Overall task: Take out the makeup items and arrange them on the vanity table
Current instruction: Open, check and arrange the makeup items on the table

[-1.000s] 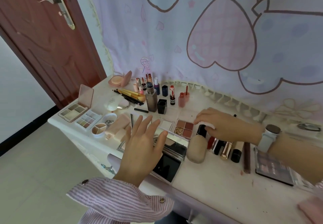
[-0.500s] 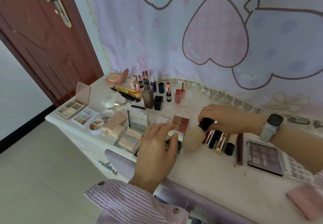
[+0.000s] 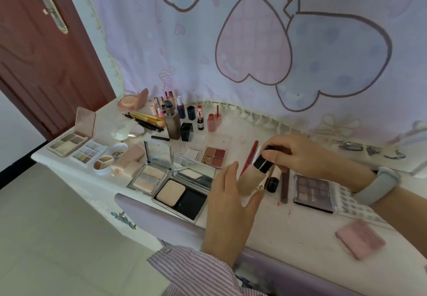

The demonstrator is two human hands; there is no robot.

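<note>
Beige and black in finish, the foundation bottle stood tilted near the front middle of the bench, its black cap leaning toward the right hand and its pale body toward the left hand. The right hand's fingers were curled round the cap and pinched it from above, which in the inspector's judgement served to steady or set down the bottle among the items laid there. The left hand was spread, its fingers nearly straight and apart, with the thumb at the bottle's lower end; whether the thumb pressed the bottle or only lay just beside it could not be told. That hand held nothing. Items on the bench appeared grouped by kind, presumably for display: open palettes and compacts lay flat along the front left, among them the black-tray powder compact just beside the left hand and the mirrored highlighter compact to its left. A four-pan brown eyeshadow palette lay behind them. Upright bottles and lipsticks stood near the patterned cloth, the tall brown bottle among them, with yellow-handled brushes lying beside it. A red pencil lay slanted against the bottle's far side. A dark eyeshadow palette lay under the right wrist, and a pink case sat apart at the front right. The bottle had not yet been stood upright or released.
</note>
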